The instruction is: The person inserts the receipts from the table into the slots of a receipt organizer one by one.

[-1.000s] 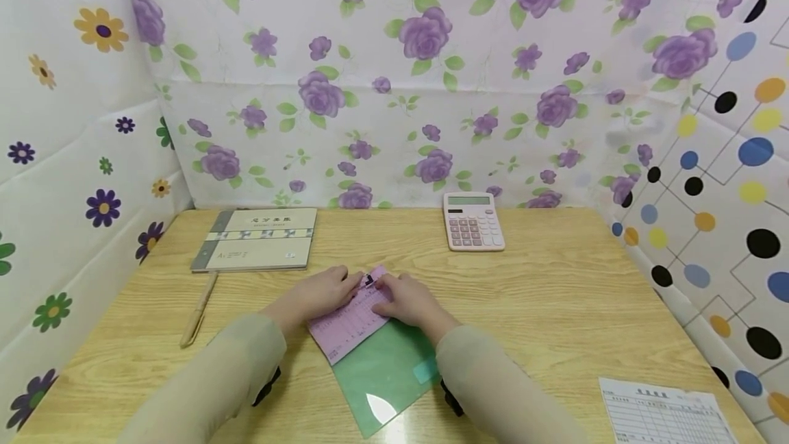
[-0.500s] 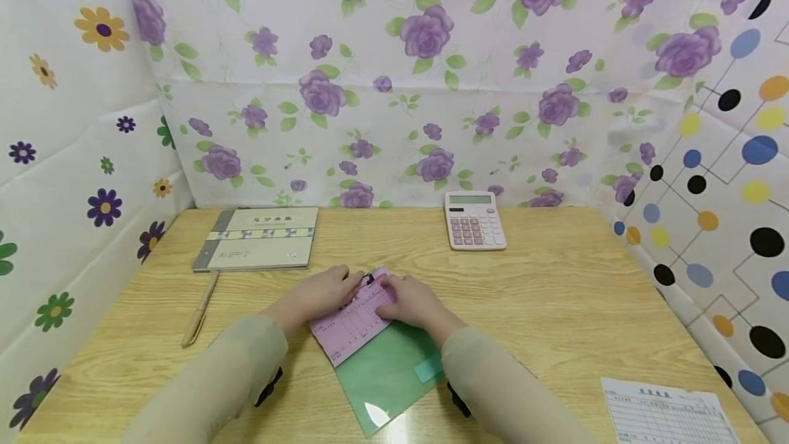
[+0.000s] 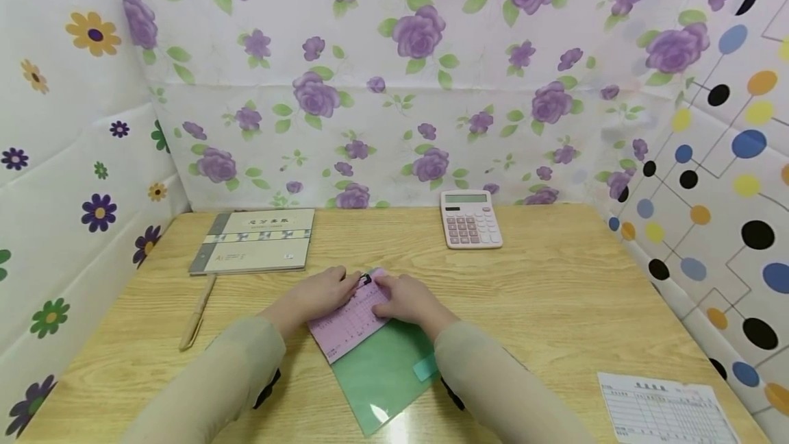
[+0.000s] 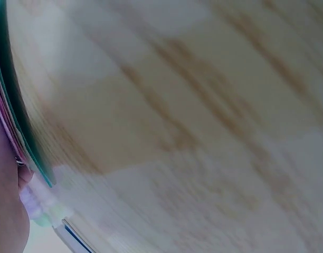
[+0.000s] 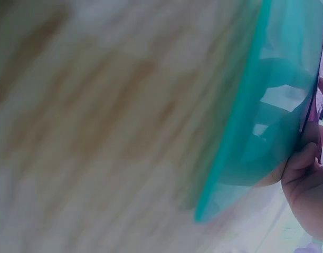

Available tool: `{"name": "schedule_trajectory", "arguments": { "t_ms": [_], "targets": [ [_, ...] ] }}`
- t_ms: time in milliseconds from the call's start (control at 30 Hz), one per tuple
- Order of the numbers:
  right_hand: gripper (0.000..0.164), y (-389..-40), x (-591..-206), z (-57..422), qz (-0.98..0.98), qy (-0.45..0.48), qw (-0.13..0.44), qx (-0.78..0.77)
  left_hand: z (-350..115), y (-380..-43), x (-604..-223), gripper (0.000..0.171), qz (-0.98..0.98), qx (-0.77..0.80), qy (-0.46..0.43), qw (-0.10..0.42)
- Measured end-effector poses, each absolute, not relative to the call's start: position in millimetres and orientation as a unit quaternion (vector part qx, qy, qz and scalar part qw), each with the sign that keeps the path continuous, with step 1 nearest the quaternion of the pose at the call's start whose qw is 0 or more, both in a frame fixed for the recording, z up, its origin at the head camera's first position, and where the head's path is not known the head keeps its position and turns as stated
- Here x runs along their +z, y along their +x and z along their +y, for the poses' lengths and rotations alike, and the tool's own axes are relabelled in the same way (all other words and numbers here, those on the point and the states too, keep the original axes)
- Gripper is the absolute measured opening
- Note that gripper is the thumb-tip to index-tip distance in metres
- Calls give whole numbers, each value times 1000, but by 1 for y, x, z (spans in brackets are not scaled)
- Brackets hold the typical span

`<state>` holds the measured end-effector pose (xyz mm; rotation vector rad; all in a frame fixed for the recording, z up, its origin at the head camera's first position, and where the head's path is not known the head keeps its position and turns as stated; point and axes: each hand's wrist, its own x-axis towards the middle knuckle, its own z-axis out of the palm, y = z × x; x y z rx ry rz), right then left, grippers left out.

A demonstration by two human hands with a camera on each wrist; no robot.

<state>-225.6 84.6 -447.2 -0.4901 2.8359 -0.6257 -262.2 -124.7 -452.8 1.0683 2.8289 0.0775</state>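
Observation:
A pink printed form (image 3: 351, 321) lies across the upper part of a green file folder (image 3: 388, 368), under a small black clip (image 3: 366, 279) near the folder's top edge. My left hand (image 3: 323, 295) grips the upper left of the folder, its fingertips beside the clip. At the upper right my right hand (image 3: 409, 301) holds the form and folder, thumb on the pink paper. In the right wrist view the translucent folder (image 5: 267, 121) is tilted up from the table, with the right hand (image 5: 309, 184) at its edge. Only part of the left hand (image 4: 6, 195) shows in the left wrist view.
A ledger book (image 3: 255, 242) lies at the back left with a tan pen (image 3: 198, 314) in front of it. A pink calculator (image 3: 471, 219) stands at the back right. A white printed form (image 3: 668, 410) lies at the front right. Patterned cloth (image 3: 394, 88) hangs around the table.
The hands stay almost where they were on the folder and form. A bit of green now shows past the form's top edge beside the clip. The head view has shifted slightly.

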Motion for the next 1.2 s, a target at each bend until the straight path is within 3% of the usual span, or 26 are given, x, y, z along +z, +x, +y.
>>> {"name": "schedule_trajectory", "arguments": {
  "t_ms": [200,467,733,1200],
  "targets": [
    [64,-229,-445,79,960,-154,114,-206,-128,-262,-457,46,925,17,380,24],
    [65,-230,-441,79,960,-135,123,-213,-126,-260,-458,46,926,4,377,17],
    [57,-232,-444,96,951,-191,95,-222,-125,-259,-463,47,928,-4,371,-30],
    [47,-224,-444,121,944,-209,106,-231,-126,-259,-468,48,930,-5,367,-30]
  ]
}}
